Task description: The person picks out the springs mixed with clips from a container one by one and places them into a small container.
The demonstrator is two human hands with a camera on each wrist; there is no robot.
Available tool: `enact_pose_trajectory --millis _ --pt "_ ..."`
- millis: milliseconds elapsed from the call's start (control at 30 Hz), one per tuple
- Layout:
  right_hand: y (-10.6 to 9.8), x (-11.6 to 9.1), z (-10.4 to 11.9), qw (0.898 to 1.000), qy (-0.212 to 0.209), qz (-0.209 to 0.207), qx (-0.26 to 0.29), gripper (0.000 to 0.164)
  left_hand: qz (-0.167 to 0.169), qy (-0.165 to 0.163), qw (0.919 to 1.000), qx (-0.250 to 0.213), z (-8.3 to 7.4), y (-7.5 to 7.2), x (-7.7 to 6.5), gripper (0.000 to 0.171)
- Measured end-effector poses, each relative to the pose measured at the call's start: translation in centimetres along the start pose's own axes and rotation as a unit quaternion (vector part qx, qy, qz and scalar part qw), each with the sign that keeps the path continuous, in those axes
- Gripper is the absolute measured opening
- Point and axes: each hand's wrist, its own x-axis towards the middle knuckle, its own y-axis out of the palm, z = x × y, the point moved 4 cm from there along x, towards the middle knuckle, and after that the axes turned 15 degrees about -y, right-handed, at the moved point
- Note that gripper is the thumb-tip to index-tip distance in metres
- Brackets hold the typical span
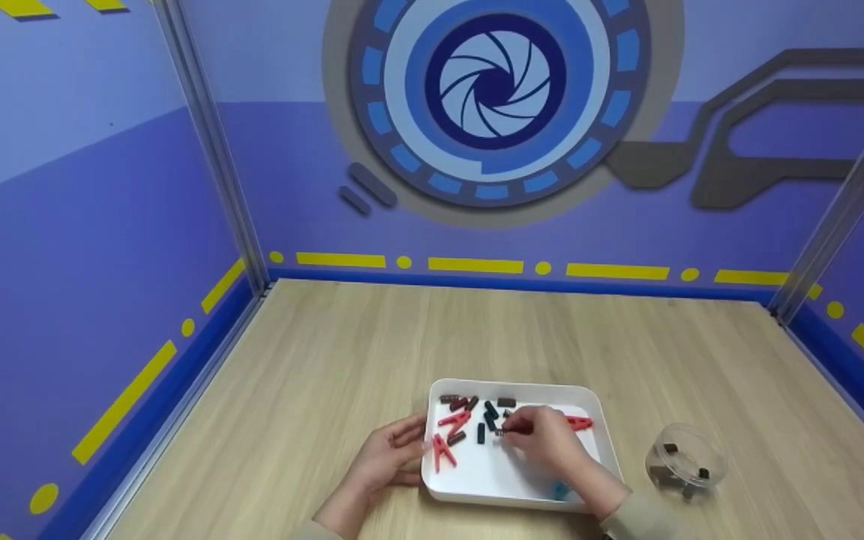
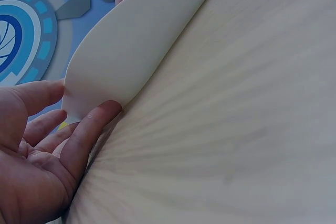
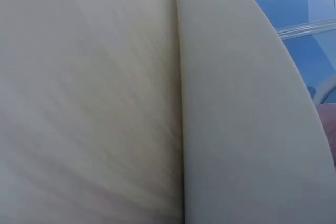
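Note:
A shallow white tray (image 1: 503, 496) holds small brown and dark cylinder-like pieces and red A-shaped clips (image 1: 442, 453). My right hand (image 1: 550, 441) reaches over the tray's middle, thumb and fingers pinching a small brown ribbed piece (image 1: 500, 433) close to the tray floor; its exact kind I cannot tell. Dark pieces (image 1: 481, 433) lie just left of those fingertips. At the tray's left side, my left hand (image 1: 379, 459) rests with loosely spread fingers against the outer wall. The left wrist view shows its fingers (image 2: 86, 135) touching the wall (image 2: 121, 45) near the corner.
To the right of the tray stands a round clear container (image 1: 687, 456) with a few dark pieces in it. Inside the tray, a blue item (image 1: 561, 490) lies by the near edge and another red clip (image 1: 580, 424) at the right. Blue panels (image 1: 289, 165) border the wooden table (image 1: 327, 352).

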Motion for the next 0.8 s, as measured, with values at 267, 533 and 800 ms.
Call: enact_pose_trajectory --millis 267,533,800 --pt "-1.1 -0.1 0.2 1.0 -0.023 -0.02 0.002 0.01 0.003 -0.003 0.9999 -0.009 0.2 0.0 0.2 0.06" --pt "-2.4 -0.3 -0.2 0.999 -0.017 -0.034 0.024 0.01 -0.009 -0.014 0.9999 -0.004 0.2 -0.1 0.3 0.061" --pt "-3.3 -0.7 -0.5 0.998 -0.008 -0.036 0.04 0.007 0.002 -0.008 1.0 -0.004 0.1 -0.1 0.1 0.061"
